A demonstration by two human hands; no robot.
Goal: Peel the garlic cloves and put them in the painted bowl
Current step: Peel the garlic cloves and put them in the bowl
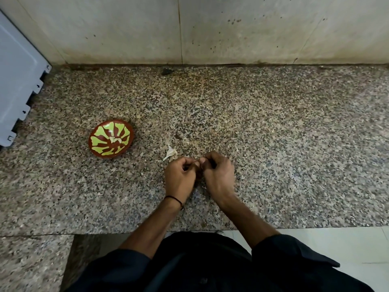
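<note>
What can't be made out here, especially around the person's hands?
Head view, the only one:
- Whatever the left hand and right hand work on: their curled fingers hide it.
- The pale bits in the painted bowl: too small to tell cloves from skin.
- The grey panel: cut off by the left edge.
- The dark lump by the wall: too small to identify.

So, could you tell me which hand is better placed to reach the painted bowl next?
Probably the left hand: the bowl sits on the counter to its left, while the right hand would have to cross over it.
</note>
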